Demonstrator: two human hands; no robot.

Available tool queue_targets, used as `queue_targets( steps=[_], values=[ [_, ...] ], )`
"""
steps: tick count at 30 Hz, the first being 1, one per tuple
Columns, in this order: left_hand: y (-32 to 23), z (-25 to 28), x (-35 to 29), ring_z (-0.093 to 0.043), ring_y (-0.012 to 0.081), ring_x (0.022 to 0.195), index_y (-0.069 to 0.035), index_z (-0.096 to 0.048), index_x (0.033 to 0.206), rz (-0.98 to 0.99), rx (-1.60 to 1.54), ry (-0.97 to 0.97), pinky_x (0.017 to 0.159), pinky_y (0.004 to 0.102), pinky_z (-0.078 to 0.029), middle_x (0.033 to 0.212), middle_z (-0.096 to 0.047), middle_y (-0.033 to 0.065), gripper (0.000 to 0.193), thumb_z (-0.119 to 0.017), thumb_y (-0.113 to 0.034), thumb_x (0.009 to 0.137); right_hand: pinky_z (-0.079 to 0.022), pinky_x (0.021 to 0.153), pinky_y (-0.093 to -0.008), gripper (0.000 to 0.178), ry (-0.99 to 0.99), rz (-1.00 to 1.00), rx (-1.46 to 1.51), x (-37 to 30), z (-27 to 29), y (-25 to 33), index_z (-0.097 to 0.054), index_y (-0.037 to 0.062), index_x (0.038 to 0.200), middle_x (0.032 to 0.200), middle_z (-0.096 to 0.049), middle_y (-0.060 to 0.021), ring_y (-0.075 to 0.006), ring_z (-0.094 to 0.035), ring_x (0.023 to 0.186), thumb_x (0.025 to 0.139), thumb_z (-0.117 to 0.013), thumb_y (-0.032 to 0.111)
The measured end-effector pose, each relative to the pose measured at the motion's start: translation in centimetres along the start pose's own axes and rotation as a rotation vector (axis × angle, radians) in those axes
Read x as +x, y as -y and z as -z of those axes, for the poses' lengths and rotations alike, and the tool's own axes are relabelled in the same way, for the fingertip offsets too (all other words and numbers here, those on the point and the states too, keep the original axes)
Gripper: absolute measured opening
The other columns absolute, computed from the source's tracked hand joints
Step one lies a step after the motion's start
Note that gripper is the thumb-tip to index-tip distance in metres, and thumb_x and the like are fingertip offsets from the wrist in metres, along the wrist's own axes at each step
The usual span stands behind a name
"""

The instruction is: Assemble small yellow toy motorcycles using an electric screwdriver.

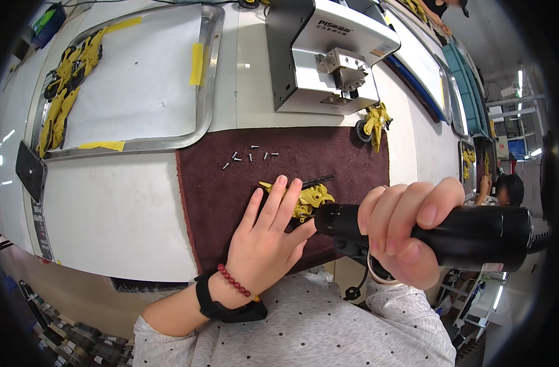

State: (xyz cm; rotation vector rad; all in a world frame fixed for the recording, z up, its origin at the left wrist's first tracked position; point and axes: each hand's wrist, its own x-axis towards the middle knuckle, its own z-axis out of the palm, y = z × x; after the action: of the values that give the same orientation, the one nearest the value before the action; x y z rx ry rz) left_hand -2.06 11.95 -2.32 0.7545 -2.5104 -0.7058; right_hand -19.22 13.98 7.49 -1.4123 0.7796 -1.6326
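Observation:
A yellow toy motorcycle body [316,194] with a thin black part along its far side lies on a dark brown cloth [215,214]. My left hand [264,235] holds it down, with long fingers stretched over it and the thumb at its near side. In my right hand [408,229] is a black electric screwdriver [484,235], held level with its nose pointing left at the toy, beside my left thumb. The tool's bit and the spot it meets are mostly hidden. Several small silver screws [250,157] are scattered on the cloth beyond my left hand.
A grey-and-black box machine [285,73] with a metal front fitting stands behind the cloth. Another yellow toy motorcycle [375,125] leans beside it. At left, a metal tray [211,79] holds several yellow toys [62,104]; a black flat device [32,172] sits near. Other people [437,18] work at far right.

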Motion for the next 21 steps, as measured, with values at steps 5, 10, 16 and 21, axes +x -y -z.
queue_targets(
  steps=[5, 10, 16, 21],
  values=[
    [0.1, 0.0, -0.1, -0.032, 0.0346, 0.138, -0.019, -0.068, 0.091, 0.005, 0.009, -0.002, 0.109, 0.0506, -0.030, 0.146, -0.038, 0.0156, 0.016, -0.070, -0.026, 0.077, -0.046, 0.057, -0.0314, 0.034, 0.027, -0.018, -0.106, 0.1, -0.7, 0.6, -0.044, 0.0061, 0.104, 0.070, -0.056, -0.0050, -0.0166, -0.056, 0.056, 0.080, -0.067, -0.001],
    [-0.1, 0.2, 0.0, -0.032, 0.0348, 0.138, -0.019, -0.069, 0.090, 0.005, -0.003, 0.021, 0.110, 0.0503, -0.030, 0.146, -0.037, 0.0158, 0.015, -0.070, -0.026, 0.076, -0.046, 0.059, -0.0324, 0.031, 0.096, -0.059, -0.177, 0.2, -0.7, 1.3, -0.043, 0.0097, 0.102, 0.068, -0.055, -0.0029, -0.0161, -0.057, 0.054, 0.084, -0.068, 0.007],
    [0.0, 0.4, -0.1, -0.031, 0.0350, 0.138, -0.019, -0.069, 0.093, 0.011, -0.001, 0.041, 0.110, 0.0503, -0.029, 0.147, -0.037, 0.0160, 0.018, -0.070, -0.025, 0.076, -0.048, 0.060, -0.0315, 0.033, 0.159, -0.001, -0.175, 0.2, -0.4, 1.0, -0.044, 0.0089, 0.102, 0.068, -0.056, -0.0032, -0.0167, -0.059, 0.056, 0.080, -0.069, 0.002],
    [-0.1, 0.2, 0.0, -0.032, 0.0302, 0.139, -0.021, -0.064, 0.099, 0.021, -0.014, 0.005, 0.111, 0.0464, -0.029, 0.146, -0.039, 0.0147, 0.031, -0.075, -0.021, 0.070, -0.049, 0.060, -0.0311, 0.032, 0.232, 0.009, -0.200, 0.3, -0.3, 1.1, -0.047, 0.0082, 0.100, 0.070, -0.058, -0.0038, -0.0168, -0.061, 0.057, 0.079, -0.070, 0.002]
  ],
)
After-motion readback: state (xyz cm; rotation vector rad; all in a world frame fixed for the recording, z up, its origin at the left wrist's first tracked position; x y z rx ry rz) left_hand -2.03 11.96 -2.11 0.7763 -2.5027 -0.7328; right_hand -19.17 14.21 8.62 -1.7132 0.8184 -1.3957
